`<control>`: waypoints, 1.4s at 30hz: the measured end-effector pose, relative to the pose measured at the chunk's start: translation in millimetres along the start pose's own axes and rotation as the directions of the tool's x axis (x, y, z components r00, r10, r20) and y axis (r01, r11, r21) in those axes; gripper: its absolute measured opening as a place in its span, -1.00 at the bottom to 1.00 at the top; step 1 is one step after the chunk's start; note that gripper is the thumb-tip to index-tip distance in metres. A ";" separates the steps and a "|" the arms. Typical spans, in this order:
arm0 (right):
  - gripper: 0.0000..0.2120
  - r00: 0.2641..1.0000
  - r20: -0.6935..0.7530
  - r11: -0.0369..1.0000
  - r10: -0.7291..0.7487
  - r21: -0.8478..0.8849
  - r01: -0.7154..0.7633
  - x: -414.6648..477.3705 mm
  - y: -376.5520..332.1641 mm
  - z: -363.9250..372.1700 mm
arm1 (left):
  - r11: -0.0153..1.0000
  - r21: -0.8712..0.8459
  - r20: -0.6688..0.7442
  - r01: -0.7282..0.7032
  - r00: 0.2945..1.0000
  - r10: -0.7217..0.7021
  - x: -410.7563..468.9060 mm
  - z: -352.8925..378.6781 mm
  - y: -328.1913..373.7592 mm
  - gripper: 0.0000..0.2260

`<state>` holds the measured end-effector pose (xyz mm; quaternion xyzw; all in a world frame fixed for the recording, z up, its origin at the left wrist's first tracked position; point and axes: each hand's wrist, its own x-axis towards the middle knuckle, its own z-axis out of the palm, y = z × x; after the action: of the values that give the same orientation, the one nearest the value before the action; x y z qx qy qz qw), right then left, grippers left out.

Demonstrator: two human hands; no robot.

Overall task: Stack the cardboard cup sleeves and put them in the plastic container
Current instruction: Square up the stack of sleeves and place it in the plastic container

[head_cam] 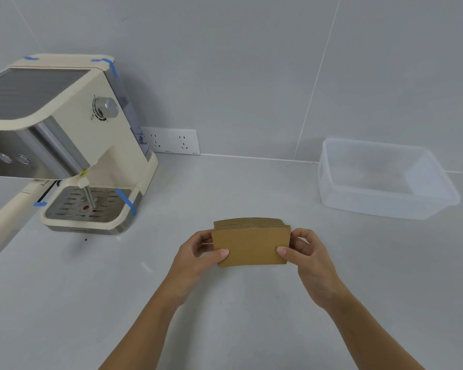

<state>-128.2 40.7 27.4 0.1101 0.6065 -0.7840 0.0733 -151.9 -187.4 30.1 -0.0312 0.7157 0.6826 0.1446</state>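
A stack of several flat brown cardboard cup sleeves (251, 243) stands on edge at the middle of the white counter, held between both hands. My left hand (198, 256) grips its left end, thumb on the front face and fingers behind. At the right end, my right hand (306, 255) grips the same way. The clear plastic container (385, 204) sits at the back right of the counter, lidless and with nothing inside, well apart from the stack.
A cream espresso machine (72, 145) with blue tape strips stands at the back left, its drip tray (86, 206) facing the counter's middle. Two wall sockets (171, 141) sit behind it. A grey tiled wall closes off the back.
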 end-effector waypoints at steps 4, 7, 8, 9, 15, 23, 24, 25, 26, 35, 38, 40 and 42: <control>-0.67 0.999 -0.039 0.999 -0.036 0.020 0.037 -3.2 -17.6 -6.7 | 1.000 -0.024 -0.002 -0.020 1.000 0.020 4.9 15.6 14.7 -0.45; -0.68 0.995 -0.073 0.998 -0.066 0.013 0.067 -5.7 -32.5 -15.4 | 0.998 -0.047 0.014 -0.032 0.999 0.032 9.7 30.8 27.0 -0.47; -0.67 0.993 -0.085 0.997 -0.079 0.017 0.081 -6.5 -38.1 -19.8 | 0.998 -0.057 0.021 -0.037 0.999 0.038 12.1 37.4 31.7 -0.51; -0.67 0.992 -0.094 0.996 -0.089 0.017 0.091 -6.5 -43.0 -23.7 | 0.997 -0.068 0.028 -0.044 0.999 0.046 14.4 43.8 36.4 -0.56; -0.69 0.975 -0.167 0.988 -0.144 0.039 0.153 -7.4 -74.2 -58.3 | 0.995 -0.070 0.060 -0.077 0.995 0.081 30.9 91.7 63.7 -0.68; -0.61 0.952 -0.225 0.977 -0.206 0.003 0.212 2.6 -127.0 -117.8 | 0.992 -0.009 0.093 -0.127 0.988 0.127 65.1 166.0 110.4 -0.83; -0.63 0.948 -0.233 0.975 -0.215 0.006 0.222 6.4 -133.5 -129.1 | 0.991 -0.007 0.094 -0.130 0.987 0.130 71.7 177.9 116.3 -0.83; -0.68 0.946 -0.238 0.974 -0.219 0.012 0.228 10.1 -136.8 -136.7 | 0.992 -0.006 0.094 -0.128 0.987 0.128 76.8 185.6 120.4 -0.83; -0.76 0.944 -0.245 0.972 -0.222 0.024 0.235 14.6 -141.3 -146.1 | 0.993 -0.004 0.097 -0.121 0.988 0.121 82.3 195.4 125.7 -0.82; -0.89 0.971 -0.230 0.994 -0.069 0.065 0.086 70.5 -167.9 -217.6 | 0.999 0.025 0.081 0.043 0.996 -0.045 143.1 265.2 138.9 -0.88; -0.79 0.971 -0.237 0.997 -0.007 0.077 0.026 90.5 -168.3 -232.3 | 0.996 0.015 0.040 0.089 0.995 -0.089 164.6 279.1 136.1 -0.87; -0.80 0.966 -0.254 0.996 0.042 0.089 -0.020 102.0 -167.1 -238.5 | 0.993 0.021 0.024 0.119 0.993 -0.120 176.7 284.7 132.4 -0.85; -0.78 0.955 -0.279 0.993 0.098 0.098 -0.073 113.7 -164.7 -245.7 | 0.988 0.048 0.017 0.147 0.989 -0.148 187.8 290.7 128.0 -0.83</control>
<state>-258.3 322.2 92.6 0.2502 0.5710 -0.7818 0.0150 -314.7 136.4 99.5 -0.0738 0.7255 0.6536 0.2026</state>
